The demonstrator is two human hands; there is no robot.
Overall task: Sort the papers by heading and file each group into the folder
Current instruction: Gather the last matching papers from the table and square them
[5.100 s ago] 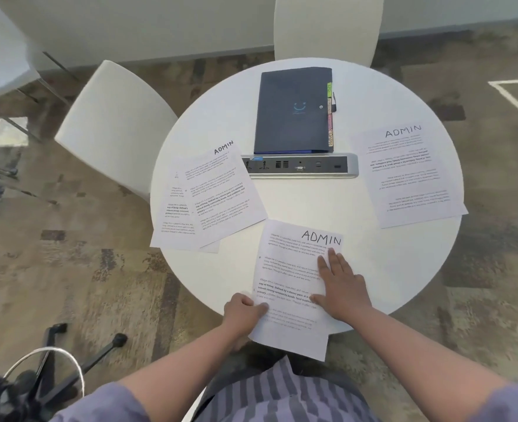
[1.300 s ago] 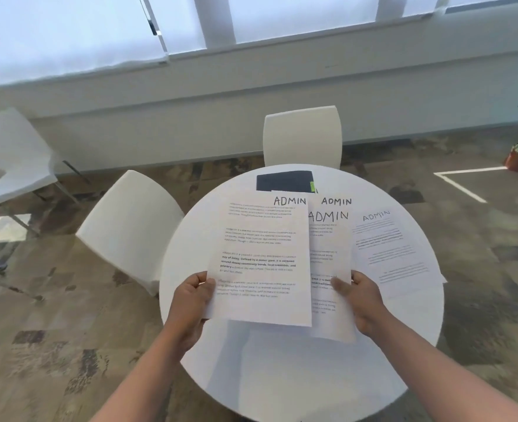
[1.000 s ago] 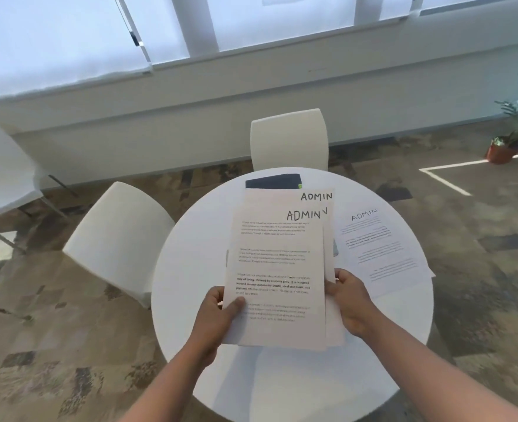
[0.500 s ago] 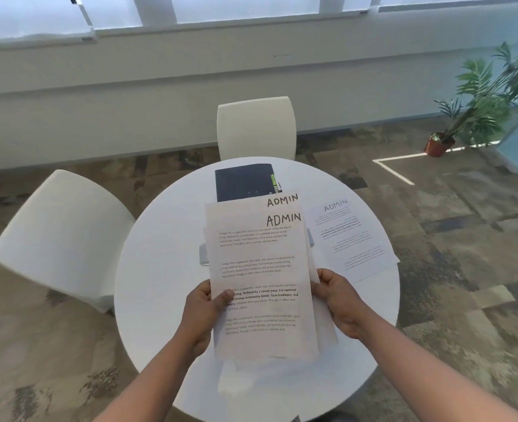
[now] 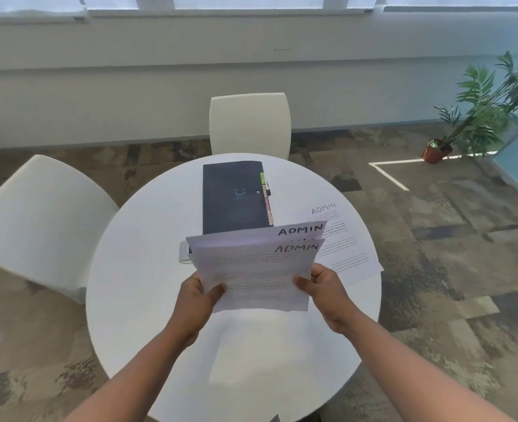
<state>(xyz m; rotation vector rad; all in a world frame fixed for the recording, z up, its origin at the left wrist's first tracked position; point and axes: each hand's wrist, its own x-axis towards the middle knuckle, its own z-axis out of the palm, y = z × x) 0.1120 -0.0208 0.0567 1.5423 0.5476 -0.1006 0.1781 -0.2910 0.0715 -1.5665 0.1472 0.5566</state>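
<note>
A stack of printed papers headed ADMIN [image 5: 254,266] hangs above the round white table [image 5: 148,269], tilted almost flat. My left hand [image 5: 198,296] grips its lower left corner and my right hand [image 5: 321,286] grips its right edge. Two ADMIN headings show, staggered at the stack's far end. One more ADMIN sheet [image 5: 344,242] lies on the table to the right, partly under the stack. The dark blue folder [image 5: 233,196], closed, with coloured tabs along its right edge, lies at the far side of the table.
A grey power strip [image 5: 184,254] peeks out left of the stack. White chairs stand at the far side [image 5: 250,124] and to the left [image 5: 38,220] of the table. A potted plant [image 5: 477,117] stands on the carpet at the right.
The separate sheets were gathered from the table into one stack between both hands. In the last half second the stack tipped from upright toward flat and lowered, uncovering the folder.
</note>
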